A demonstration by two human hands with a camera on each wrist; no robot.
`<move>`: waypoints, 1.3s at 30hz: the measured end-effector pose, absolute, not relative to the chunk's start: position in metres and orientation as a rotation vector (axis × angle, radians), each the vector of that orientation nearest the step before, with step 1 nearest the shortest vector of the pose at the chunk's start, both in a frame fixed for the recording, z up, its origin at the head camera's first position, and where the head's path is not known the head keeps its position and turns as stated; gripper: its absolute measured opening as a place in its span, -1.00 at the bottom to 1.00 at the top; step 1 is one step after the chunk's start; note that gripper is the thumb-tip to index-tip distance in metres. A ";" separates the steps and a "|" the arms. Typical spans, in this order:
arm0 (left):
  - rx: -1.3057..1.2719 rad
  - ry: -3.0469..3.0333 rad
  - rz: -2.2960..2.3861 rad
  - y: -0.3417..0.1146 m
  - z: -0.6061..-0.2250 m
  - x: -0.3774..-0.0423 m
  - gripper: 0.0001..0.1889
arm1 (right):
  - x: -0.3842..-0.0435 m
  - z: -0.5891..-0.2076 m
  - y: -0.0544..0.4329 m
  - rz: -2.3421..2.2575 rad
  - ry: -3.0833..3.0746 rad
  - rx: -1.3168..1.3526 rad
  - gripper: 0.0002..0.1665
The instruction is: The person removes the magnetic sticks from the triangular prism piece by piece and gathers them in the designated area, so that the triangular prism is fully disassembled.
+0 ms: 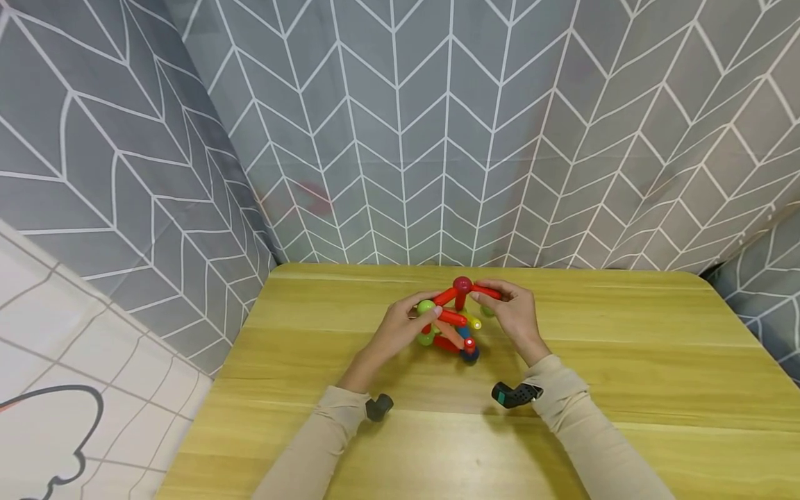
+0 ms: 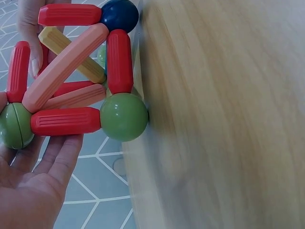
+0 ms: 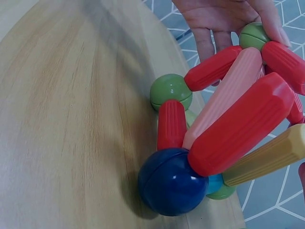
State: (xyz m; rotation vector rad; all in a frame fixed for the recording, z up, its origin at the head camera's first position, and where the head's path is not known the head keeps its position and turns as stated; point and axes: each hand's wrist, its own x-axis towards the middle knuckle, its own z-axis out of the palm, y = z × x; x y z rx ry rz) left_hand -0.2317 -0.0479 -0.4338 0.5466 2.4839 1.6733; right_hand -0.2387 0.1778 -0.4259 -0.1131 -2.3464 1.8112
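Note:
A frame of ball-and-rod building pieces stands on the table, its dark blue ball [image 3: 172, 181] and a lower green ball [image 2: 124, 117] at the bottom. My left hand [image 1: 396, 326] holds the upper green ball [image 2: 16, 125] on the left, its thumb by a red rod [image 1: 453, 317]. With thumb and fingers, my right hand [image 1: 516, 316] pinches another red rod [image 1: 487, 291] that meets the dark red ball [image 1: 462, 284] on top. Pink rods [image 2: 69, 67] slant across the frame. A yellow rod [image 3: 267, 153] juts out with one free end. In the right wrist view, my right hand is almost wholly hidden.
The wooden table [image 1: 625, 361] spreads around the frame, its back edge close behind it. A grey curtain [image 1: 425, 139] with white zigzag lines hangs behind the table. Black wrist straps [image 1: 515, 395] sit on both sleeves.

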 end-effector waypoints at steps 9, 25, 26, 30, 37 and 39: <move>0.545 2.483 1.671 -0.048 -0.433 -0.231 -0.61 | -0.240 -0.426 0.179 1.801 -2.373 -0.102 -0.59; 0.559 2.477 1.676 -0.048 -0.433 -0.232 -0.60 | -0.244 -0.421 0.183 1.635 -2.563 -0.056 -0.63; 0.560 2.472 1.681 -0.048 -0.433 -0.232 -0.61 | -0.243 -0.422 0.183 1.620 -2.576 -0.056 -0.64; 0.588 2.460 1.680 -0.046 -0.434 -0.232 -0.61 | -0.241 -0.428 0.184 1.600 -2.598 -0.049 -0.65; 0.582 2.482 1.667 -0.046 -0.432 -0.232 -0.61 | -0.237 -0.430 0.190 1.579 -2.564 0.007 -0.66; 0.567 2.485 1.668 -0.046 -0.432 -0.230 -0.61 | -0.235 -0.430 0.194 1.588 -2.563 0.029 -0.65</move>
